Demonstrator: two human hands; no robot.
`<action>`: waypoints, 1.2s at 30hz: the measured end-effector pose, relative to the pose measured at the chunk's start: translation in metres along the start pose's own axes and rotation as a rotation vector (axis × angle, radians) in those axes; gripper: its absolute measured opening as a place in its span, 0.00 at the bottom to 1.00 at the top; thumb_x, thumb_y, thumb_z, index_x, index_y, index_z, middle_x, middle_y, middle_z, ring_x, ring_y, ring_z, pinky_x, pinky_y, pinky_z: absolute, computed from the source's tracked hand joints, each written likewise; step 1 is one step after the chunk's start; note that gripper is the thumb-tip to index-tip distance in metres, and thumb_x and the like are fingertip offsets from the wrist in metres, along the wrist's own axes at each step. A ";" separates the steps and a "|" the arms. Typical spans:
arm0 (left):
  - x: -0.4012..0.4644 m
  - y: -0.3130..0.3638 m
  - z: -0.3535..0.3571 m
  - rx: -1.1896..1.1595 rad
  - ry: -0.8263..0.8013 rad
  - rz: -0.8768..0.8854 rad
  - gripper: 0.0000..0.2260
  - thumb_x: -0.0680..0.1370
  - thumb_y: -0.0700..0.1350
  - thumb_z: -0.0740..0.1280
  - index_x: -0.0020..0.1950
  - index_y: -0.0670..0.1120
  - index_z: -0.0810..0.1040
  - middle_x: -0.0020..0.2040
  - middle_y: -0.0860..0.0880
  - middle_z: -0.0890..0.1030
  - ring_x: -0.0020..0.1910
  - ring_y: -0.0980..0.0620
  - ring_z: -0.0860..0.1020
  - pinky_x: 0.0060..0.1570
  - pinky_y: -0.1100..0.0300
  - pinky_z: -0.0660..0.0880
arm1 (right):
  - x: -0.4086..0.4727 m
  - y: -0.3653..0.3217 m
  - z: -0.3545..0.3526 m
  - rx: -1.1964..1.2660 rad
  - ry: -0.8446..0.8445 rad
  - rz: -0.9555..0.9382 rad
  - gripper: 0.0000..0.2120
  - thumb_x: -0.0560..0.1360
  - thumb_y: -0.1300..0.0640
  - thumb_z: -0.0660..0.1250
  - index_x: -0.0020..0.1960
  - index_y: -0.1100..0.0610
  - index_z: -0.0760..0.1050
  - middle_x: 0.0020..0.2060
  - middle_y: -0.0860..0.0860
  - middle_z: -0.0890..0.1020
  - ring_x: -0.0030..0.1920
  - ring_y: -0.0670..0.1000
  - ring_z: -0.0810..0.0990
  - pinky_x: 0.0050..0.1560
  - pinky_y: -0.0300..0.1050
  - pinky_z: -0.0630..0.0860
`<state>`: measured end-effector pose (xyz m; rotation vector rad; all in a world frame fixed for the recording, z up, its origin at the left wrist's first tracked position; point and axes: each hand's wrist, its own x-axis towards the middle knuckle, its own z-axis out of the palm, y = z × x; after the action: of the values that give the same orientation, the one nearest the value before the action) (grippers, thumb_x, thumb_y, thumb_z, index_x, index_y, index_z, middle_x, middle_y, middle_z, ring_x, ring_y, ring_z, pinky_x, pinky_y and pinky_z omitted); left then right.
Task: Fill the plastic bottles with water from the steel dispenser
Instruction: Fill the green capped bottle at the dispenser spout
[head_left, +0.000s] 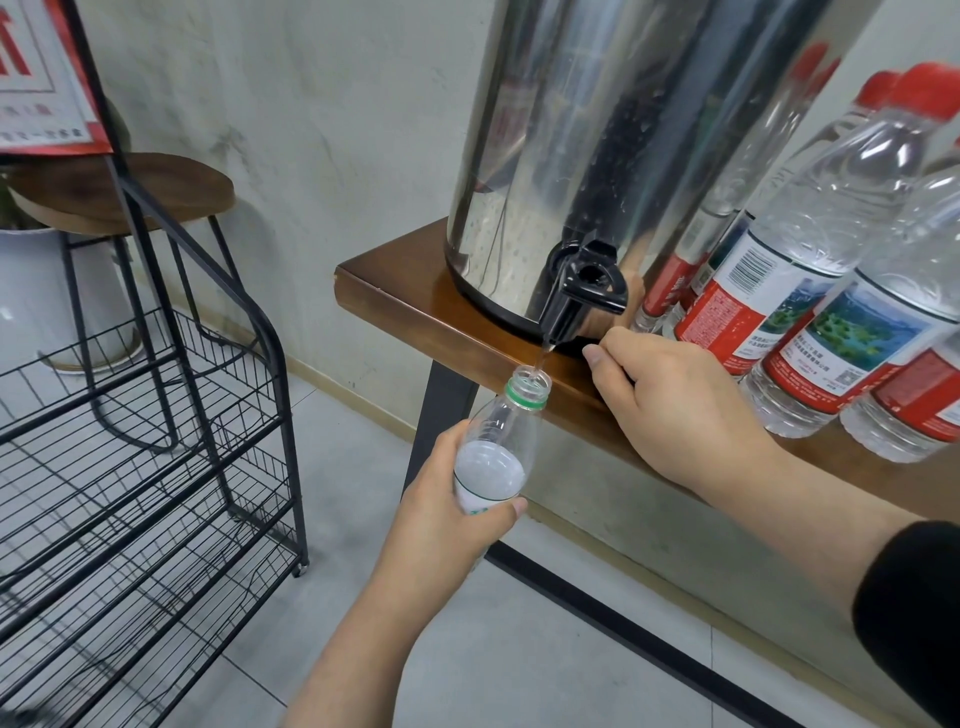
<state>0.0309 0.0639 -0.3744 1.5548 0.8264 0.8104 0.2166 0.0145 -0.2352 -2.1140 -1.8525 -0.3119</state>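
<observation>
The steel dispenser (597, 130) stands on the wooden table (415, 306), its black tap (582, 296) over the front edge. A thin stream of water runs from the tap into a clear uncapped plastic bottle (498, 441) with a green neck ring. The bottle is tilted and filled up to its shoulder. My left hand (441, 514) grips the bottle around its label, below the tap. My right hand (675, 410) rests on the table edge just right of the tap, fingers curled under; whether they hold anything is hidden.
Several capped bottles with red caps and red labels (831, 291) stand on the table right of the dispenser. A black wire rack (156, 467) stands on the tiled floor at the left, with a wooden stool (130, 192) and a white pot behind it.
</observation>
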 end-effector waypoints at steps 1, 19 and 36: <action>0.000 0.000 0.000 0.000 -0.001 -0.001 0.33 0.73 0.45 0.78 0.71 0.63 0.67 0.62 0.62 0.76 0.60 0.64 0.76 0.47 0.79 0.71 | 0.000 0.000 0.000 -0.001 -0.001 0.000 0.18 0.82 0.42 0.51 0.42 0.50 0.71 0.34 0.43 0.74 0.36 0.45 0.74 0.37 0.47 0.70; 0.000 0.000 0.000 -0.004 -0.004 0.002 0.34 0.73 0.45 0.78 0.73 0.62 0.67 0.62 0.61 0.77 0.60 0.63 0.76 0.47 0.79 0.71 | 0.000 -0.002 -0.001 0.009 -0.004 0.005 0.17 0.82 0.43 0.52 0.41 0.50 0.70 0.34 0.43 0.74 0.36 0.45 0.74 0.37 0.45 0.68; 0.000 -0.001 0.000 -0.013 0.006 0.000 0.33 0.73 0.44 0.79 0.70 0.64 0.68 0.61 0.63 0.77 0.59 0.68 0.75 0.48 0.78 0.71 | 0.000 -0.001 0.000 0.004 0.014 -0.004 0.18 0.82 0.43 0.52 0.41 0.51 0.71 0.34 0.44 0.75 0.36 0.47 0.74 0.39 0.49 0.71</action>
<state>0.0311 0.0641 -0.3759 1.5411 0.8240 0.8192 0.2154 0.0143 -0.2353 -2.1002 -1.8479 -0.3233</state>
